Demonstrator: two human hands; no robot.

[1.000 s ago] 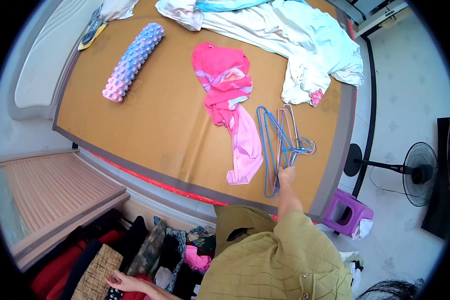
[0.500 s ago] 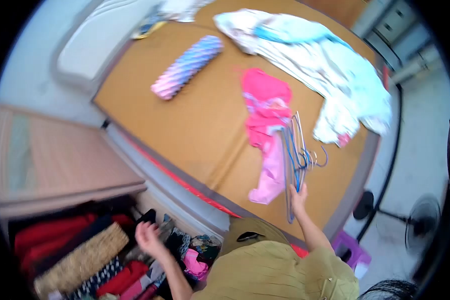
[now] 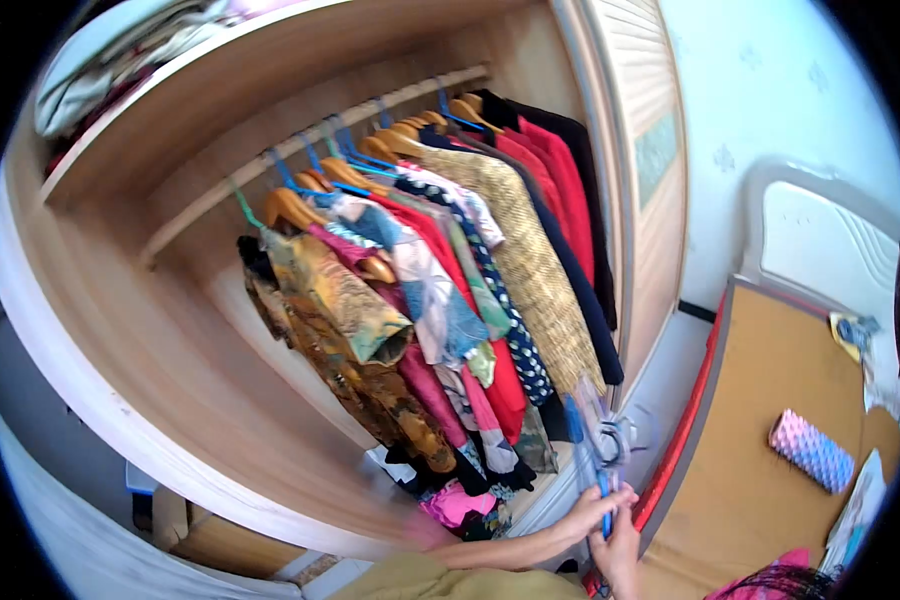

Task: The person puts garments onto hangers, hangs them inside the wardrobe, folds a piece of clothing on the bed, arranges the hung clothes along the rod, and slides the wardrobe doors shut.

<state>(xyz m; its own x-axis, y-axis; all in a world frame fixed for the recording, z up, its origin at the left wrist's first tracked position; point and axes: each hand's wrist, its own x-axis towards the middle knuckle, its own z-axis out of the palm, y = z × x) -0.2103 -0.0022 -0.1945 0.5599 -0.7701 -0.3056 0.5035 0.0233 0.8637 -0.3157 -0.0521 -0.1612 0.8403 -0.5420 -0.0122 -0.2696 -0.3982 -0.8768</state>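
A bundle of wire clothes hangers (image 3: 604,465), blue and grey and blurred by motion, is held low in front of me beside the open wardrobe. My right hand (image 3: 618,556) grips the bundle from below. Closed around the hangers just above it is my left hand (image 3: 588,514), its fingers meeting the right hand. Closest to the hangers hangs a gold textured jacket (image 3: 525,250), the bundle's top overlapping its lower hem. Other garments, among them a brown patterned top (image 3: 335,290), hang from the rod (image 3: 210,217) on wooden and plastic hangers.
An upper shelf (image 3: 220,65) carries folded cloth. Pink cloth (image 3: 457,505) lies at the wardrobe's bottom. To the right are a bed with a brown surface (image 3: 740,440), a bumpy pink-blue roller (image 3: 812,452) and a white headboard (image 3: 820,235). A slatted door (image 3: 650,190) borders the wardrobe.
My view has swung left from the bed to the wardrobe. The hangers have come along in my right hand, and my left hand, free before, has closed on them.
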